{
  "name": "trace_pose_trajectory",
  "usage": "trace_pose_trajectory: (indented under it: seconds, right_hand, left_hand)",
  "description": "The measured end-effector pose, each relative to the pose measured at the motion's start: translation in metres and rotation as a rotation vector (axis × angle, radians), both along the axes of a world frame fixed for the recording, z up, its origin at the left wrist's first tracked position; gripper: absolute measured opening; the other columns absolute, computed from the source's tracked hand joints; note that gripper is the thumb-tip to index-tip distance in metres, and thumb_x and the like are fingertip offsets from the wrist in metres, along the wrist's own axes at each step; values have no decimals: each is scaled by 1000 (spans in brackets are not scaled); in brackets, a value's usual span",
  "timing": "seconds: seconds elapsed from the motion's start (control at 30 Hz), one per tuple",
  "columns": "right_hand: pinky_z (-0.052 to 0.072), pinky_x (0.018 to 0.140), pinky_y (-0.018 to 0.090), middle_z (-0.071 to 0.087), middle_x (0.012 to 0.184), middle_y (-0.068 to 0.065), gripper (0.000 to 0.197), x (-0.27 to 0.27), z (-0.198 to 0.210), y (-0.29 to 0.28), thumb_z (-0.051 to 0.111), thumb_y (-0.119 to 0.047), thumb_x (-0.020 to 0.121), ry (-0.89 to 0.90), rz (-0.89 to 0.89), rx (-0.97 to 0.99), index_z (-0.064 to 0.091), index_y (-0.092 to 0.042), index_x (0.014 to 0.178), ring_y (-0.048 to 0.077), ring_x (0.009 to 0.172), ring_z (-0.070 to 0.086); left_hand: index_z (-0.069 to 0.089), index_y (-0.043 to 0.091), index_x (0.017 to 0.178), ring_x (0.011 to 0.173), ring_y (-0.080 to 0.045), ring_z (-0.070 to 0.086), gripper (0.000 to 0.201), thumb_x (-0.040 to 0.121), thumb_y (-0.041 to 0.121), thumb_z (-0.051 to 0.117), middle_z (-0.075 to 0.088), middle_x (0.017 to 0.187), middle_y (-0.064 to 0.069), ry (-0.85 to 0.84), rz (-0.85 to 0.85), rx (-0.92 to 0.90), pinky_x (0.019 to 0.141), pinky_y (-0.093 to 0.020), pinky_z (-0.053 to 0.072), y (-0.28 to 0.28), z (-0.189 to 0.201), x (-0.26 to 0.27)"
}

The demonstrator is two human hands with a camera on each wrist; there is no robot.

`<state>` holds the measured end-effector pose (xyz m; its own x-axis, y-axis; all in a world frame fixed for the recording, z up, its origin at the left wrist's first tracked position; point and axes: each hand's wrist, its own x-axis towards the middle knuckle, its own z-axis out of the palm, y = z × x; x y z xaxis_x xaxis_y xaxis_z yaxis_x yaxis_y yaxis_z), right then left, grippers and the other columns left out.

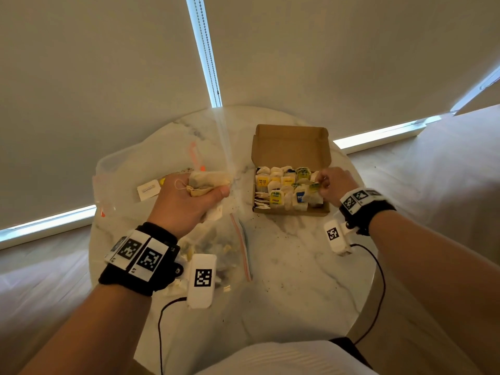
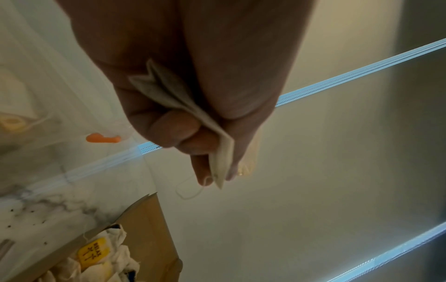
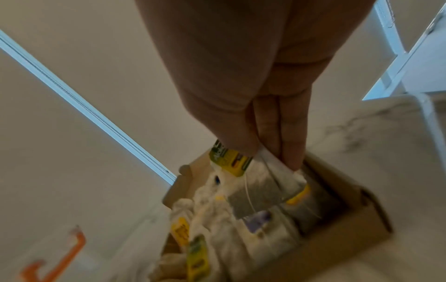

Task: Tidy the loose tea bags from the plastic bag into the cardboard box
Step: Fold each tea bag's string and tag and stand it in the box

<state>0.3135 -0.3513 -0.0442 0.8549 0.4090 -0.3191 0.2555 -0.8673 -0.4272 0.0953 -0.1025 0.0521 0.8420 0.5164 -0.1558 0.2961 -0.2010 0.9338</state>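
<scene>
An open cardboard box on the round marble table holds several tea bags standing in rows. My right hand hangs over the box's right side and pinches a tea bag with a green-yellow tag just above the others. My left hand is left of the box and grips a bunch of pale tea bags with a loose string; the left wrist view shows the tea bags folded in my fist. The clear zip plastic bag with more tea bags lies under my left wrist.
A second clear bag with orange print lies at the table's left, with a white packet on it. Tea crumbs are scattered on the marble in front of the box. Window blinds stand behind the table.
</scene>
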Motion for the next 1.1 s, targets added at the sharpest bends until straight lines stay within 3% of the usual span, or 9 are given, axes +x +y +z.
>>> trace_pose_trajectory:
  seconds: [0.13, 0.23, 0.33, 0.5, 0.57, 0.6, 0.7, 0.97, 1.1]
  right_hand:
    - [42, 73, 26, 61, 100, 4, 17, 3, -16, -1, 59, -8, 91, -45, 120, -248, 64, -20, 103, 19, 85, 55]
    - [37, 74, 24, 60, 107, 10, 18, 4, -25, 4, 57, -7, 91, -36, 240, -303, 64, -11, 106, 22, 87, 53]
    - [38, 76, 27, 59, 112, 8, 19, 4, -34, 9, 59, -14, 90, -47, 318, -372, 62, -17, 109, 27, 99, 59]
    - [44, 91, 35, 58, 112, 2, 13, 8, -33, 8, 65, -24, 88, -98, 254, -476, 64, -31, 99, 24, 107, 53]
    - [48, 90, 35, 60, 110, 1, 10, 10, -34, 8, 68, -25, 85, -67, 242, -447, 60, -30, 82, 24, 103, 55]
    - [50, 89, 35, 62, 110, 2, 9, 10, -34, 8, 69, -25, 85, -38, 232, -425, 62, -30, 82, 24, 102, 57]
    - [51, 92, 35, 64, 115, 3, 18, 11, -33, 7, 70, -23, 87, 13, 185, -396, 72, -25, 105, 23, 104, 60]
    - [47, 81, 33, 66, 106, 6, 25, 4, -31, 8, 65, -13, 87, -124, 118, -426, 66, -21, 110, 25, 100, 61]
    - [47, 92, 39, 60, 119, 6, 35, -6, -14, 17, 68, -14, 87, -177, 113, -308, 60, -19, 120, 28, 111, 55]
  left_hand:
    - [74, 3, 87, 46, -18, 50, 25, 80, 27, 81, 62, 57, -16, 36, 6, 34, 49, -28, 40, 2, -5, 1]
    - [74, 4, 88, 44, -15, 49, 24, 80, 25, 82, 62, 55, -6, 44, 19, 38, 47, -26, 39, 2, -7, 5]
    - [74, 1, 85, 42, -15, 47, 24, 80, 23, 81, 60, 54, -9, 44, 22, 51, 46, -25, 38, 2, -8, 8]
    - [73, 1, 86, 41, -15, 47, 24, 80, 22, 82, 59, 53, -9, 41, 31, 46, 43, -23, 38, 5, -10, 9]
    - [74, 2, 85, 40, -13, 47, 22, 80, 22, 82, 58, 50, -3, 50, 34, 41, 42, -22, 38, 5, -11, 9]
    - [74, 2, 84, 40, -12, 47, 21, 80, 22, 81, 58, 49, 0, 57, 32, 43, 42, -22, 38, 4, -12, 9]
    - [74, 3, 82, 39, -10, 47, 21, 81, 22, 81, 56, 46, 5, 71, 18, 52, 41, -21, 38, 2, -12, 9]
    - [75, 8, 90, 41, -11, 46, 16, 81, 19, 81, 60, 54, 1, 30, 34, -21, 42, -23, 38, 0, -11, 5]
    - [73, 2, 91, 46, -15, 48, 22, 80, 19, 81, 59, 56, -2, 33, 60, -97, 47, -28, 39, -2, -12, 3]
